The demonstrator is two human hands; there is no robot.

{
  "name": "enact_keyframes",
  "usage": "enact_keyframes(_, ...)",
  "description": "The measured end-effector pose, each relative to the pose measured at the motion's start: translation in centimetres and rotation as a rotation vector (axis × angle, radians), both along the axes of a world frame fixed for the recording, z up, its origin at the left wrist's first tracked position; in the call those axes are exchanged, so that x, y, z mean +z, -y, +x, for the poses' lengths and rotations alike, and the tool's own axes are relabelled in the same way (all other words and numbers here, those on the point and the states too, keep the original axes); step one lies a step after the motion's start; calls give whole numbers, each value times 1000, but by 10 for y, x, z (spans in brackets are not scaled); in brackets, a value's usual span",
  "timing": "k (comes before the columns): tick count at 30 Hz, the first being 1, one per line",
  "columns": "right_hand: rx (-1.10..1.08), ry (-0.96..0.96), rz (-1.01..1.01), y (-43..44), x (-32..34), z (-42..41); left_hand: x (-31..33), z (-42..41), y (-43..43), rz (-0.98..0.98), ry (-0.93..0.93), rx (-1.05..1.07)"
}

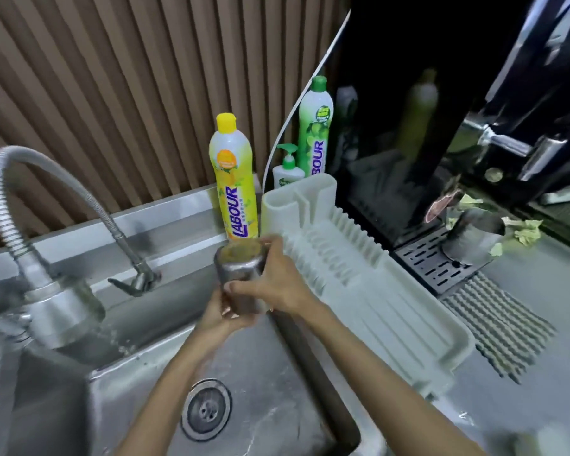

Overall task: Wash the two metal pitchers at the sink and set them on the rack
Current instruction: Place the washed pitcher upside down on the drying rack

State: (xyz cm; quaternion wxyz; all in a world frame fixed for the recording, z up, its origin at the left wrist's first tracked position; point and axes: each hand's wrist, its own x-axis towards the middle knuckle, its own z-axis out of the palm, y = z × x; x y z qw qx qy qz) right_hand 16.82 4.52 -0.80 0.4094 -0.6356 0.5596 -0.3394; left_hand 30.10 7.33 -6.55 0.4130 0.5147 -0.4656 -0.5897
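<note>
Both hands, left hand [222, 315] and right hand [277, 284], grip closed around one pitcher [241, 274].

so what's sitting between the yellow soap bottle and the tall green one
In the head view, a small white pump bottle with a green pump stands between the yellow bottle and the green bottle, behind the rack's cutlery holder.

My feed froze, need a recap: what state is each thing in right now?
Held pitcher: in both hands, above sink.
Left hand: gripping pitcher.
Right hand: gripping pitcher.
Second pitcher: on drip tray, unwashed.
Rack: empty.
Faucet: flow unclear.
</note>
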Motion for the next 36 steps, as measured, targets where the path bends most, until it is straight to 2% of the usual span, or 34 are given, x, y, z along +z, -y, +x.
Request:
enact_keyframes(3,10,-11,30,22,20,-60,21,-42,22,-10,11,-89)
enact_keyframes(8,-83,-67,-8,58,16,-133,31,-105,70,-92,-15,-23)
enact_keyframes(12,-9,-192,-2,79,7,-170,18,-141,97,-42,42,-31)
enact_keyframes(18,103,-194,68,95,-23,-189,-6,-161,99,-186,424,-37)
enact_keyframes(22,204,-235,186,100,-33,-194,-7,-158,99,-252,722,-147)
enact_keyframes(24,226,-251,242,102,-32,-194,-3,-158,98,-225,785,-172)
enact_keyframes(26,259,-311,274,102,-24,-195,4,-164,93,-252,836,-87)
enact_keyframes(29,310,-454,239,98,-1,-210,25,-189,82,-463,777,113)
enact_keyframes(31,306,-519,244,89,18,-233,38,-213,77,-618,693,128)
enact_keyframes(33,280,-511,293,76,30,-264,44,-243,79,-682,593,29)
enact_keyframes(36,198,-503,338,53,32,-315,46,-292,81,-736,467,-234)
